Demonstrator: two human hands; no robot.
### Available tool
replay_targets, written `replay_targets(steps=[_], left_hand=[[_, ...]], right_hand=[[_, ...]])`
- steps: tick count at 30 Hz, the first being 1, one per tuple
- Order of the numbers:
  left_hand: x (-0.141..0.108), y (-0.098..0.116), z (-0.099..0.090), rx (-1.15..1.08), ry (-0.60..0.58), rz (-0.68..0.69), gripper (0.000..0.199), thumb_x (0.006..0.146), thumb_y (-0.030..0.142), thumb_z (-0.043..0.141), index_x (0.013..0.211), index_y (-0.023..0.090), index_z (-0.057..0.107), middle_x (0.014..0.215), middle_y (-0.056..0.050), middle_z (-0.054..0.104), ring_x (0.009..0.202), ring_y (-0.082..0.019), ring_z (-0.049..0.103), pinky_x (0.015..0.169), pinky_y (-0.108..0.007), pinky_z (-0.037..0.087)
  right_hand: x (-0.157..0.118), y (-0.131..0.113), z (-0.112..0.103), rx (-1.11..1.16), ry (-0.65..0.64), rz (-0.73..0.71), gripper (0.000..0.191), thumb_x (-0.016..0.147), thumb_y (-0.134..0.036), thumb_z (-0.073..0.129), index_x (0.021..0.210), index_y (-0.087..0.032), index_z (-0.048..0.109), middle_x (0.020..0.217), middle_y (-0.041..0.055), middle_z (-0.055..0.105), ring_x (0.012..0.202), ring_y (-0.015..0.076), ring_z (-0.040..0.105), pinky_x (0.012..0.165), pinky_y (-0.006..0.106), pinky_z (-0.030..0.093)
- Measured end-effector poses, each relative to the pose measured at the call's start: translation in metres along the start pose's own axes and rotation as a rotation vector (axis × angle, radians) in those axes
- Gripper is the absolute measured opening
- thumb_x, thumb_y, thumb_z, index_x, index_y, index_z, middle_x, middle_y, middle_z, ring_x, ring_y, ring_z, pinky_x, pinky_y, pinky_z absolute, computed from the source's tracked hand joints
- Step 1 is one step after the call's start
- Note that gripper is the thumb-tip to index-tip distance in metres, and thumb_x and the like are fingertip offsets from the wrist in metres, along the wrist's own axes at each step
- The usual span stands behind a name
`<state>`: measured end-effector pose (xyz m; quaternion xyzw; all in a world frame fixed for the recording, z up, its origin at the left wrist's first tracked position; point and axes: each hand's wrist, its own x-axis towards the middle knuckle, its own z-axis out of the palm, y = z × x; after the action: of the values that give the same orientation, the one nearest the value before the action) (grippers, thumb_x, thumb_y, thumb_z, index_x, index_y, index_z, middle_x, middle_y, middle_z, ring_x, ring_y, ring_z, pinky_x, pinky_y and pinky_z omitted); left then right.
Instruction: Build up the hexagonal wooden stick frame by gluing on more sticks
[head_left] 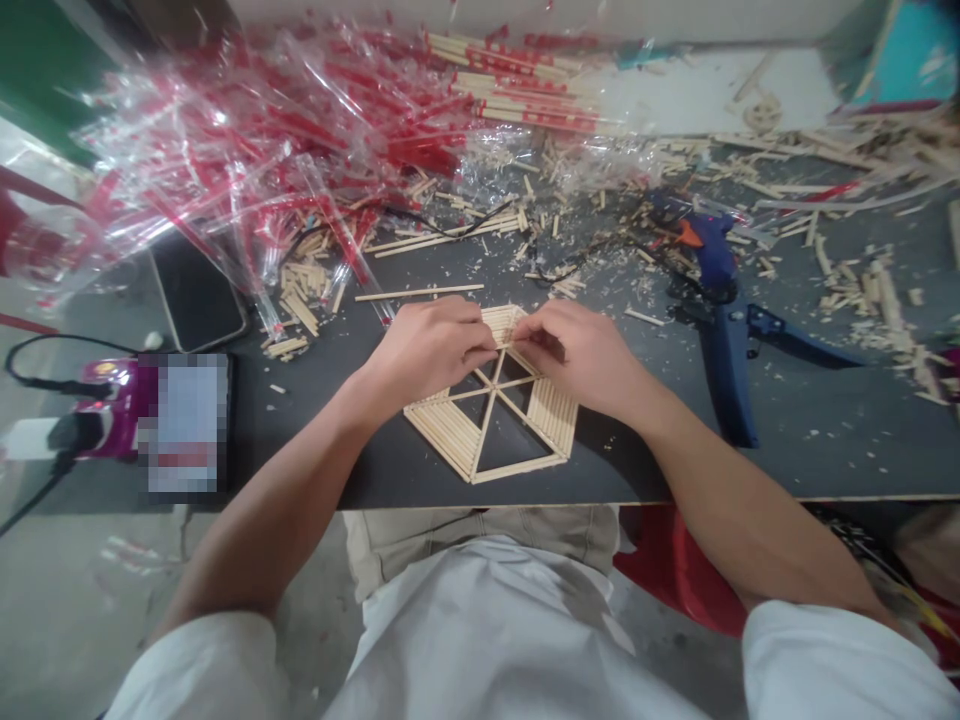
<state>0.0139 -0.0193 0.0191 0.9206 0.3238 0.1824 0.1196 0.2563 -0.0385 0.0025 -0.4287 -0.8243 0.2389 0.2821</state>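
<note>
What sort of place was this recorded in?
Probably a small craft workspace: a hexagonal stick frame, loose stick pieces scattered over a dark tabletop, and a heap of red-and-clear plastic wrappers.

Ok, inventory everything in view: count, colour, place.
stick hexagon: one, pale, centre
wood scraps: many, pale, scattered
plastic wrappers: many, clear and red, upper left
red-marked sticks: many, pale, top
hand tool: one, blue, right
phone: one, black, left
pixelated device: one, dark, lower left
power adapter: one, purple, left
cords: several, black, left and centre
unclear object: one, teal, top right
bench: one, dark grey, beneath
sleeves: two, white, below
left hand: one, bare, at hexagon
right hand: one, bare, at hexagon
</note>
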Motion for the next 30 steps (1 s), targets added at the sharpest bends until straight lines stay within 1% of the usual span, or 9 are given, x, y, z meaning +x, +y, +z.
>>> replay_targets(steps=[3,6,12,17,22,30], left_hand=[[0.0,-0.001,0.0,-0.003,0.003,0.009,0.026,0.102,0.026,0.06,0.087,0.02,0.081,0.084,-0.004,0.076,0.084,-0.019,0.071,0.07,-0.03,0.048],[0.001,-0.001,0.0,-0.006,0.001,0.014,0.028,0.103,0.026,0.059,0.086,0.02,0.08,0.083,-0.005,0.075,0.084,-0.018,0.071,0.069,-0.029,0.048],[0.001,0.002,-0.001,0.061,0.011,0.049,0.028,0.104,0.026,0.058,0.086,0.021,0.08,0.082,-0.004,0.075,0.083,-0.019,0.07,0.068,-0.03,0.047],[0.0,0.003,0.0,0.081,0.025,0.078,0.031,0.105,0.025,0.056,0.083,0.02,0.079,0.077,-0.003,0.072,0.079,-0.018,0.068,0.066,-0.031,0.045],[0.0,0.003,0.002,0.106,0.047,0.092,0.034,0.106,0.024,0.055,0.081,0.02,0.078,0.075,-0.002,0.071,0.078,-0.017,0.067,0.064,-0.03,0.044],[0.001,0.002,0.003,0.181,0.084,0.182,0.038,0.108,0.022,0.049,0.082,0.018,0.077,0.076,-0.003,0.072,0.076,-0.018,0.066,0.062,-0.032,0.045]], right_hand=[[0.0,-0.002,0.001,0.004,0.013,0.0,0.007,0.098,-0.023,0.064,0.091,-0.023,0.066,0.08,0.003,0.063,0.074,0.0195,0.058,0.07,0.035,0.044],[0.001,-0.006,0.003,0.0,0.031,0.017,0.007,0.096,-0.021,0.065,0.09,-0.023,0.066,0.082,0.0038,0.064,0.076,0.0201,0.06,0.07,0.035,0.045],[0.001,-0.012,0.011,-0.007,0.065,0.083,0.006,0.093,-0.02,0.063,0.088,-0.023,0.063,0.085,0.0058,0.064,0.082,0.0228,0.061,0.073,0.037,0.046],[0.0,-0.017,0.021,-0.088,0.126,0.157,0.007,0.09,-0.022,0.062,0.086,-0.024,0.057,0.088,0.0069,0.064,0.088,0.0259,0.06,0.079,0.04,0.044],[0.0,-0.022,0.023,-0.124,0.114,0.196,0.005,0.09,-0.026,0.059,0.087,-0.023,0.056,0.09,0.0071,0.064,0.09,0.0271,0.06,0.082,0.042,0.042],[0.0,-0.021,0.023,-0.13,0.102,0.189,0.006,0.092,-0.027,0.057,0.087,-0.024,0.056,0.09,0.0072,0.064,0.092,0.0274,0.06,0.084,0.042,0.042]])
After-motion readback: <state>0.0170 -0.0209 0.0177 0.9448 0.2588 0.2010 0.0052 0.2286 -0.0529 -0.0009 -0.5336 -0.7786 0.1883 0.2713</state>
